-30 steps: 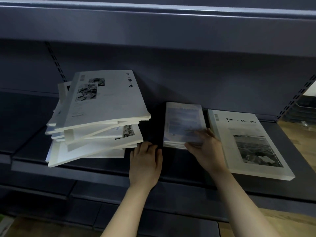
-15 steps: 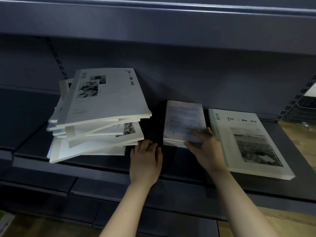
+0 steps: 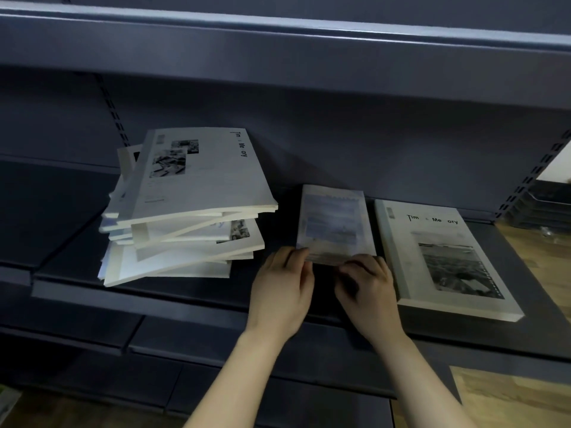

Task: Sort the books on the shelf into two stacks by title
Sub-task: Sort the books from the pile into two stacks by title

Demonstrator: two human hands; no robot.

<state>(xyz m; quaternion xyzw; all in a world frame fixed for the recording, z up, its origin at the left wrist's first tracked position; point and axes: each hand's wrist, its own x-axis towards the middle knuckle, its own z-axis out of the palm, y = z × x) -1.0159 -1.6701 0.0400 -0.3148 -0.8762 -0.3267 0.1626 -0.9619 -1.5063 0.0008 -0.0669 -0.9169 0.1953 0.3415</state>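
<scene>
A messy pile of white books (image 3: 188, 211) lies at the left of the dark shelf (image 3: 173, 295), its top cover reading "Time Memory". In the middle sits a small stack of bluish-covered books (image 3: 335, 222). To its right lies a white "Time Memory" book (image 3: 441, 254) with a black-and-white photo. My left hand (image 3: 282, 285) touches the small stack's near left corner. My right hand (image 3: 366, 285) has its fingers curled at the stack's near right edge. Whether either hand actually grips the stack is unclear.
The shelf above (image 3: 278, 47) overhangs the books and limits headroom. A slotted upright (image 3: 531, 177) bounds the shelf at the right, another upright (image 3: 112, 115) stands behind the pile. Wooden floor (image 3: 525, 396) shows at the lower right.
My left hand moved right from beside the messy pile to the small stack's near left corner. My right hand slid from on top of that stack to its near edge.
</scene>
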